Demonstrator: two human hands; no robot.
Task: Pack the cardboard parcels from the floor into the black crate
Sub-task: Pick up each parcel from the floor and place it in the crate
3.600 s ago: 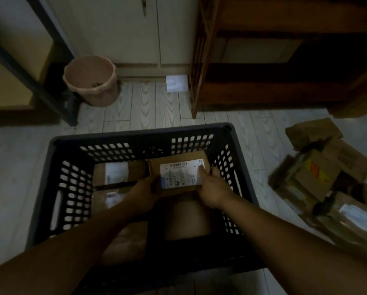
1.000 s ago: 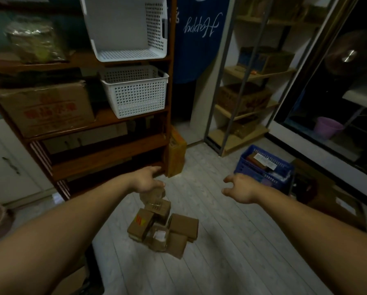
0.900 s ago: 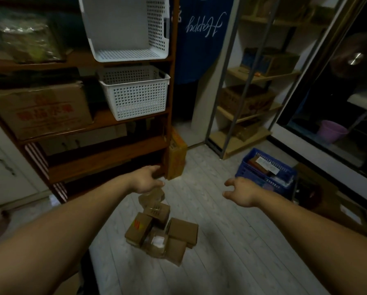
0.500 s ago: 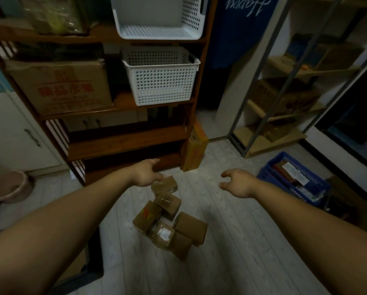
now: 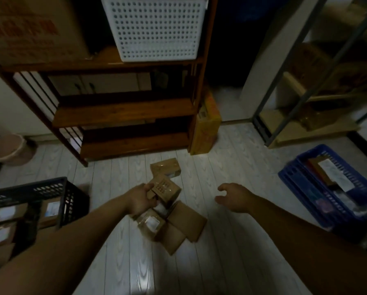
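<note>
While the pile of cardboard parcels (image 5: 167, 211) lies on the pale plank floor (image 5: 135, 262) in front of the wooden shelf unit (image 5: 123, 111), the left hand (image 5: 141, 200) is seen down at the pile, its fingers curled against the near edge of one printed parcel (image 5: 165, 188); whether that parcel is fully gripped cannot be told. The right hand (image 5: 233, 196) is held above the floor just right of the pile, fingers spread and slack, nothing in it. One parcel (image 5: 165, 169) is set apart at the far end of the heap, nearest the shelf. The black crate (image 5: 40, 188) is caught at the left edge, well apart from the pile, with labelled parcels already lying inside. A blue crate (image 5: 305, 188) with loose contents is seen at the right, a pink bucket (image 5: 8, 147) at far left, a white basket (image 5: 157, 28) up on the shelf.
</note>
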